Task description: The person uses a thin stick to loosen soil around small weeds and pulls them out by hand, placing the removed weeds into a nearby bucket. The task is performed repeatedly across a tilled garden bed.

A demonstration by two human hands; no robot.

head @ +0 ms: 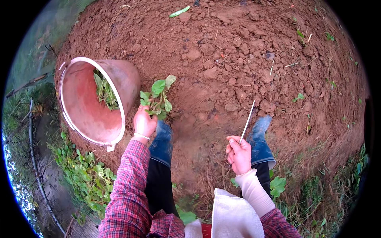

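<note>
My left hand (144, 120) grips a small bunch of leafy green seedlings (158, 94) by the stems, just right of a large bucket. The bucket (86, 125) has a pale rim and reddish, soil-stained walls; it leans with its mouth facing me and to the left. More cut or pulled green plants (104, 90) lie inside it. In my right hand (239, 154) is a thin, pale stick (247, 120), pinched between thumb and fingers and pointing up and away from me. Its material I cannot tell.
Loose reddish-brown soil (214, 56) with clods spreads ahead. My blue rubber boots (162, 142) stand apart on it. A loose green leaf (179, 11) lies far off. Leafy plants (86, 178) grow at the lower left, near a long pole (37, 169). A white towel (235, 214) hangs before me.
</note>
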